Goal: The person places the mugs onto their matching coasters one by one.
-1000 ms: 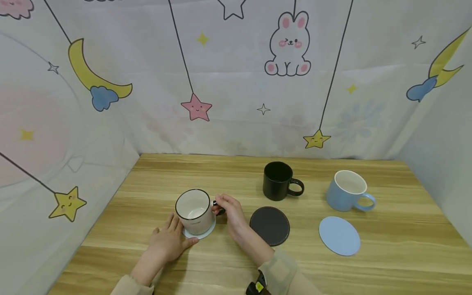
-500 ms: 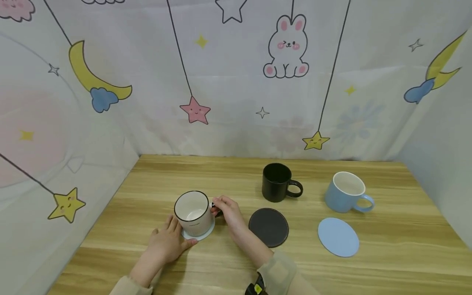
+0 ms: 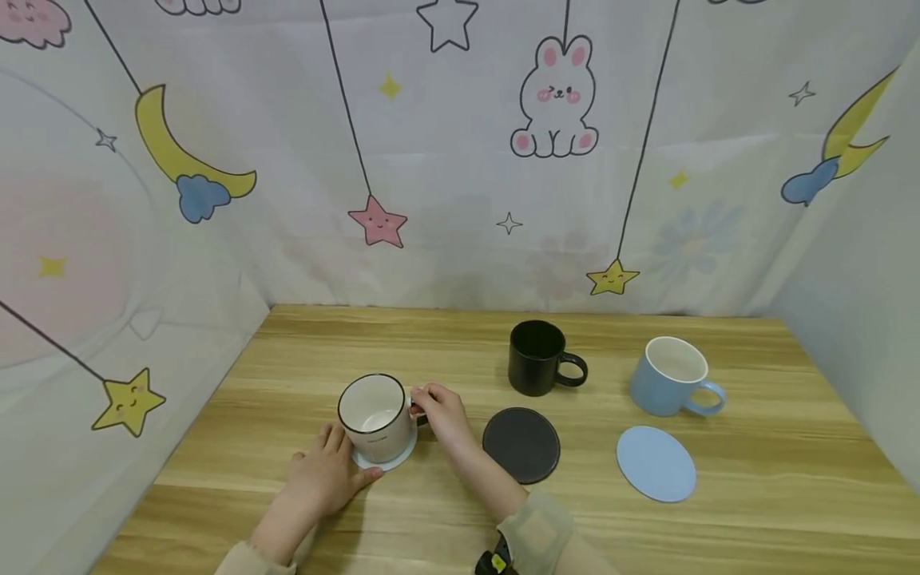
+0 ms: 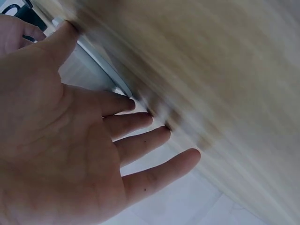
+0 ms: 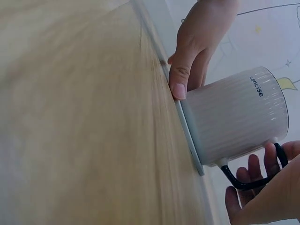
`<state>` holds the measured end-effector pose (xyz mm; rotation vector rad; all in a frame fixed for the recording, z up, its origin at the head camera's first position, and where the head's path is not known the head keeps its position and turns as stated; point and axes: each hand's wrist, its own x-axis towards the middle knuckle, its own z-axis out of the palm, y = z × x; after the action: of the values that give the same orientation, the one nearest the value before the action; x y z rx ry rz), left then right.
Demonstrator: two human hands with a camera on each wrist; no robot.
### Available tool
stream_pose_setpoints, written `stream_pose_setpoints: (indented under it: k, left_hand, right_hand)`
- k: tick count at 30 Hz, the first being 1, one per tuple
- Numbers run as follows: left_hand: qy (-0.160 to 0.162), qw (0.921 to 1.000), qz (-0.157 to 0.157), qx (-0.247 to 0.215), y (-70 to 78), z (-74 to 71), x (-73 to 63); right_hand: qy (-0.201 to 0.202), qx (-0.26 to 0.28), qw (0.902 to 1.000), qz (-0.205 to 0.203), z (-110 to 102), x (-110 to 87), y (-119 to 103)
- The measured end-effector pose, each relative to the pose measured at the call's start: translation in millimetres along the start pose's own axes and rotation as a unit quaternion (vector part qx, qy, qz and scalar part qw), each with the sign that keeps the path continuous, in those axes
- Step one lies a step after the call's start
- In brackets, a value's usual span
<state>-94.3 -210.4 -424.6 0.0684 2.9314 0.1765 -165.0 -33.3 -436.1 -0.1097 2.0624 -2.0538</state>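
A white ribbed mug (image 3: pixel 377 441) with a black rim stands upright on a pale round coaster (image 3: pixel 389 464) at the left of the table. My right hand (image 3: pixel 447 419) holds its black handle (image 5: pixel 241 185) between thumb and fingers. Resting low by the mug's left side, my left hand (image 3: pixel 322 473) has its fingers straight and spread. Its thumb touches the coaster's near edge, and its forefinger meets the edge on the left, as the left wrist view shows. In the right wrist view the mug carries the word "concise" near its rim.
Right of my hands a black mug (image 3: pixel 533 369) stands behind a dark round coaster (image 3: pixel 521 446). Farther right, a light blue mug (image 3: pixel 657 391) stands behind a light blue coaster (image 3: pixel 656 463). A printed cloth (image 3: pixel 446 136) hangs along the table's back edge.
The head view has tilted slightly, so everything shifts a little down and left. Fingers of my right hand have eased a little on the handle; mug, coasters and left hand keep their places.
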Motion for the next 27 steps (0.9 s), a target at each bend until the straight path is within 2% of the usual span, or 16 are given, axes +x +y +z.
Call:
stream_pose_setpoints:
  k: [2, 6, 16, 27]
  left_hand:
    - [0.004, 1.0000, -0.004, 0.000, 0.8, 0.4, 0.0]
    - [0.017, 0.9998, -0.012, 0.004, 2.0, 2.5, -0.5]
    - [0.039, 0.9982, -0.045, -0.003, 7.2, 5.0, -6.6]
    - [0.064, 0.9967, -0.051, 0.002, 13.0, 4.3, -16.1]
  right_hand:
    - [0.000, -0.057, 0.9979, -0.031, -1, 0.5, 0]
    - [-0.001, -0.153, 0.9838, -0.094, -4, 1.2, -1]
    - [-0.035, -0.195, 0.9726, -0.121, -13, 0.4, -6]
    - [-0.057, -0.252, 0.9579, -0.124, -29, -3.2, -12]
